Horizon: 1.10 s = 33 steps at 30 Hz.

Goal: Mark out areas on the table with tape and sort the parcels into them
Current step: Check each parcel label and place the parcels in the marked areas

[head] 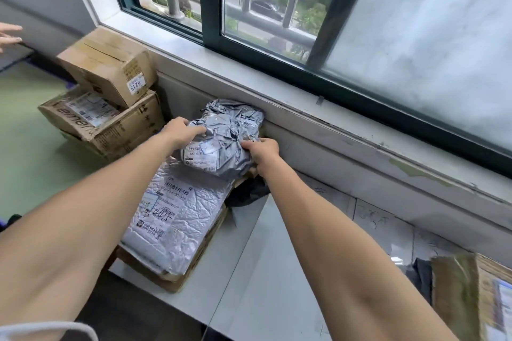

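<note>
Head view, left hand gripping the left side of a crumpled grey poly mailer, right hand pinching its right edge, mailer held between both hands, silver padded mailer under the left wrist, stacked cardboard boxes left of the left hand.

Passage open over worktop between parcel pile and right box. Wall blocks behind pile; stacked boxes block left.
</note>
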Tool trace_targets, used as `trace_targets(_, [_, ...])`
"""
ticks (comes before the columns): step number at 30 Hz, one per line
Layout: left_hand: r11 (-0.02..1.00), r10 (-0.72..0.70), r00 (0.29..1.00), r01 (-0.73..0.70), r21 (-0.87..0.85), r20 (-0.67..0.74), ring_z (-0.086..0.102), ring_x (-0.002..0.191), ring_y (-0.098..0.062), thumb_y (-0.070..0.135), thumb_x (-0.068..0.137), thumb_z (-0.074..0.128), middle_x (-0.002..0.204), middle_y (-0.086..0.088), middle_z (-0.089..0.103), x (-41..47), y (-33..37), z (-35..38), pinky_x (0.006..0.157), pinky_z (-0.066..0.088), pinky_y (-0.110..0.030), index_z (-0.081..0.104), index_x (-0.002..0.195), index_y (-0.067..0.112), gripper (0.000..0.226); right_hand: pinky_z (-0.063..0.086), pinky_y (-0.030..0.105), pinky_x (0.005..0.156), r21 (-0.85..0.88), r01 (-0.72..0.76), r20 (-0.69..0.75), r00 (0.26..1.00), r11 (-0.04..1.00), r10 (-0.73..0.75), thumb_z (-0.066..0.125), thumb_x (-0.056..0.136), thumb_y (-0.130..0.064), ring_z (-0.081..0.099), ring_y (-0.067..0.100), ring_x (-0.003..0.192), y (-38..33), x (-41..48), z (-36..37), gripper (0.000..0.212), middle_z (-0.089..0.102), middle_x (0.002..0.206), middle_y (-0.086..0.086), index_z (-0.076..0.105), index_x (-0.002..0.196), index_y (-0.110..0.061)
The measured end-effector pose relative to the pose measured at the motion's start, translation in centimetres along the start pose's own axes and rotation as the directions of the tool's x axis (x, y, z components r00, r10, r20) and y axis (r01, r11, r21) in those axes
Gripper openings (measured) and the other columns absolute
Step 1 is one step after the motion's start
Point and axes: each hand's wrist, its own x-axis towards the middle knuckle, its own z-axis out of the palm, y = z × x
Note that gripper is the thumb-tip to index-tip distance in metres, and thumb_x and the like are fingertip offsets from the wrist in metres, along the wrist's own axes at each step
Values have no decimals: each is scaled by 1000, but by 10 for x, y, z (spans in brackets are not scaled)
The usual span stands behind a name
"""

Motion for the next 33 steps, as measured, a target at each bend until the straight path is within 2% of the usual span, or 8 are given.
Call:
trace_targets(2, [996,20,999,-15,-86,51,59,98,-25,46,84,64,127,-11,59,-3,6,-3,75,43,-32,64,120,10,51,54,30,53,94,-4,29,1000,996,1,80,79,-5,68,28,87,-5,-10,-11,68,64,117,14,46,138,-5])
trace_targets(4, [981,27,997,-14,-192,67,58,91,-27,47,82,58,123,-15,60,-9,15,-6,74,43,-35,68,107,13,43,56,31,57,159,17,43,999,987,-24,78,79,1,69,29,88,-8,-18,-22,71,66,117,16,43,142,-2])
trace_targets(6, [954,56,995,-29,-297,84,60,101,-33,53,76,62,120,-14,63,-19,26,-8,85,46,-39,71,101,18,44,59,35,68,205,47,58,997,978,-60,75,80,5,71,28,87,-9,-25,-34,68,68,114,18,45,141,1])
trace_targets(10, [888,225,963,-140,-437,151,66,106,-30,46,73,79,104,-5,74,-34,53,-7,100,48,-45,76,101,20,38,59,29,56,239,97,144,981,966,-134,71,84,6,72,18,64,-16,-49,-69,55,76,85,7,50,135,2])
trace_targets(14, [847,294,934,-156,-507,203,69,90,-21,29,76,81,95,-3,76,-52,79,5,94,52,-39,71,103,17,31,55,51,91,225,146,133,975,963,-179,70,85,4,68,31,94,-17,-69,-105,61,67,120,20,45,140,1])
trace_targets(20, [846,378,873,-190,-498,309,71,67,-14,14,86,71,95,-12,73,-81,128,46,60,57,-21,69,107,5,23,54,52,90,278,213,29,973,937,-230,67,85,10,68,32,87,-11,-89,-171,51,67,116,24,50,133,3])
trace_targets(26, [883,393,813,-202,-424,430,72,82,-23,15,85,72,103,-16,72,-105,159,90,73,60,-31,69,110,5,26,54,48,92,237,273,-48,962,932,-270,67,84,11,67,32,92,-4,-109,-240,47,65,120,25,53,129,5])
trace_targets(33, [907,370,782,-187,-379,501,73,67,-17,18,81,76,81,-8,76,-141,204,136,51,56,-27,68,98,15,19,59,46,84,244,272,-160,958,931,-238,68,85,1,71,34,88,15,-125,-304,37,71,106,23,60,121,0])
